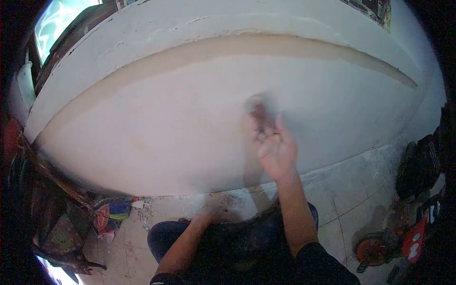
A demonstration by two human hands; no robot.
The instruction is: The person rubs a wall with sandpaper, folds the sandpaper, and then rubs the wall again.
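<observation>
My right hand (274,147) is raised against the pale, smooth wall panel (166,114), palm turned partly towards me. Its fingers are curled and smeared by motion. At the fingertips shows a small dark, greyish-red blur (259,110) against the panel; I cannot make out what it is. My left hand (216,213) hangs low in front of my knees, near the foot of the wall. Its fingers are blurred, and I cannot see whether they hold anything.
A white ledge (213,21) with chipped edges runs above the panel. Colourful wrappers (113,213) lie on the tiled floor (349,204) to the left. At right are a dark bag-like item (418,166), a red packet (414,240) and a round reddish object (371,249).
</observation>
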